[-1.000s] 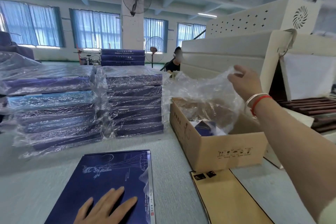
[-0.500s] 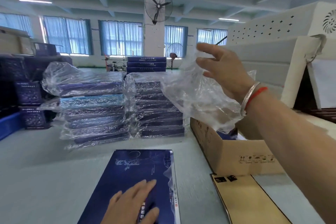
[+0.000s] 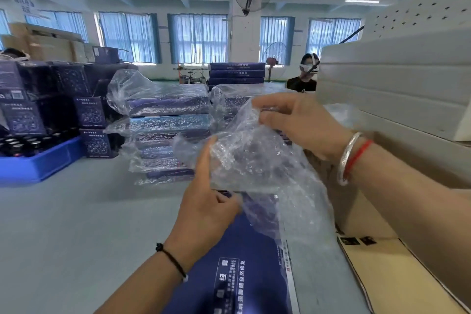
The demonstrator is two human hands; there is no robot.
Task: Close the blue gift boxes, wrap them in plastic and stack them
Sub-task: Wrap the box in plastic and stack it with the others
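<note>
the grey table [image 3: 76, 224] carries two stacks of wrapped boxes [image 3: 168, 130] at the far side. nearer to the person lies the blue gift box [image 3: 244, 262], flat and closed, with its long axis running away from the person. the plastic bag [image 3: 260, 160] hangs above its far end, held up in the air. the right hand [image 3: 300, 122] pinches the upper edge of the bag with curled fingers. the left hand [image 3: 206, 206] grips the lower edge, forefinger stretched up along the film. the box is directly below both hands, nearer to the left one, so i judge the bag mouth must open toward its far short end.
</note>
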